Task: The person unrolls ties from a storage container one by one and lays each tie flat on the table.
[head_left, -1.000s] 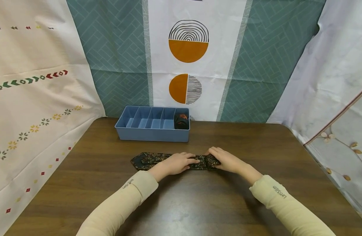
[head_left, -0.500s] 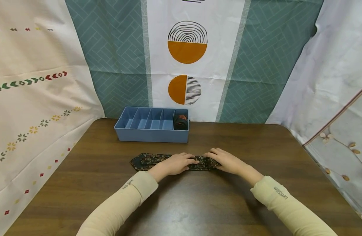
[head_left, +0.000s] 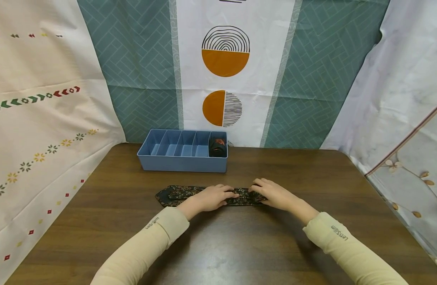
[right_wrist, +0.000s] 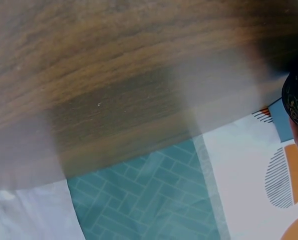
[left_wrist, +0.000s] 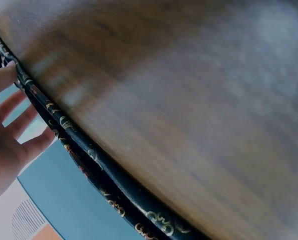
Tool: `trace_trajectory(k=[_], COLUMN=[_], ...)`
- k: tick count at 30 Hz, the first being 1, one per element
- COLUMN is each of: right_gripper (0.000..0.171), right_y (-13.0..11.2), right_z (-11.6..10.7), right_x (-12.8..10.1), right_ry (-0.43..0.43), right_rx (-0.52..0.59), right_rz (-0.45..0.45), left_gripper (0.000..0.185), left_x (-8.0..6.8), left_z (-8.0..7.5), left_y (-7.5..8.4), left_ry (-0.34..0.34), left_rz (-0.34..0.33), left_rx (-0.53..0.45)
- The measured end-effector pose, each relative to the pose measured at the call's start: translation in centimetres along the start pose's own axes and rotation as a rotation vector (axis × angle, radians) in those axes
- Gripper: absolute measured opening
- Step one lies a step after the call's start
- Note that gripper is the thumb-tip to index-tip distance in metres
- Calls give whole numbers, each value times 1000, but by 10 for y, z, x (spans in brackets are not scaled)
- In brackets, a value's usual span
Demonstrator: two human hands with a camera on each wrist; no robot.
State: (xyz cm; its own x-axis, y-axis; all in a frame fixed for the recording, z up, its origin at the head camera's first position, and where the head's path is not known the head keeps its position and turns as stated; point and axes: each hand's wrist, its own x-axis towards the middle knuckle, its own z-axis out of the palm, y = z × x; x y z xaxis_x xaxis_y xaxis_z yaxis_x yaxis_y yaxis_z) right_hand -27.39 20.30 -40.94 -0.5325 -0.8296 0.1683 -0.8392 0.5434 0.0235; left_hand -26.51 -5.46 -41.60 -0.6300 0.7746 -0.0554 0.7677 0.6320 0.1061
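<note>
A dark necktie with a gold-and-rust pattern lies folded lengthwise across the table, its pointed end to the left. My left hand rests across its middle. In the left wrist view that hand's thumb meets the near edge, and the outstretched fingers lie on the far side. At the tie's right end my right hand grips a rolled-up part, thumb on the near side and fingers on the far side. The right wrist view catches only the round side of this roll at its edge, with a bit of the hand below.
Behind the tie stands a blue box with several compartments. Its rightmost compartment holds a dark rolled item with an orange pattern. Patterned cloths hang behind the wooden table and along both sides.
The right hand's fingers reach left over the roll, then draw back slightly. The left hand keeps its place on the tie. The box and its contents stay put.
</note>
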Motion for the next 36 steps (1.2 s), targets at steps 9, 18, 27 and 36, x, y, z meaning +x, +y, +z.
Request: trace_trajectory(k=[9, 18, 27, 36], right_gripper=[39, 43, 48, 48], right_y=[1, 1, -1, 0], right_z=[-3, -5, -5, -10], right_x=[0, 0, -3, -4], right_ry=[-40, -65, -70, -87], right_rx=[-9, -32, -40, -59], right_rz=[17, 31, 24, 31], left_gripper=[43, 42, 42, 42], left_x=[-2, -4, -8, -11], left_z=[1, 0, 2, 2], left_y=[-1, -2, -5, -9], left_ry=[4, 0, -7, -10], left_rz=[-1, -14, -32, -33], left_rx=[11, -23, -51, -53])
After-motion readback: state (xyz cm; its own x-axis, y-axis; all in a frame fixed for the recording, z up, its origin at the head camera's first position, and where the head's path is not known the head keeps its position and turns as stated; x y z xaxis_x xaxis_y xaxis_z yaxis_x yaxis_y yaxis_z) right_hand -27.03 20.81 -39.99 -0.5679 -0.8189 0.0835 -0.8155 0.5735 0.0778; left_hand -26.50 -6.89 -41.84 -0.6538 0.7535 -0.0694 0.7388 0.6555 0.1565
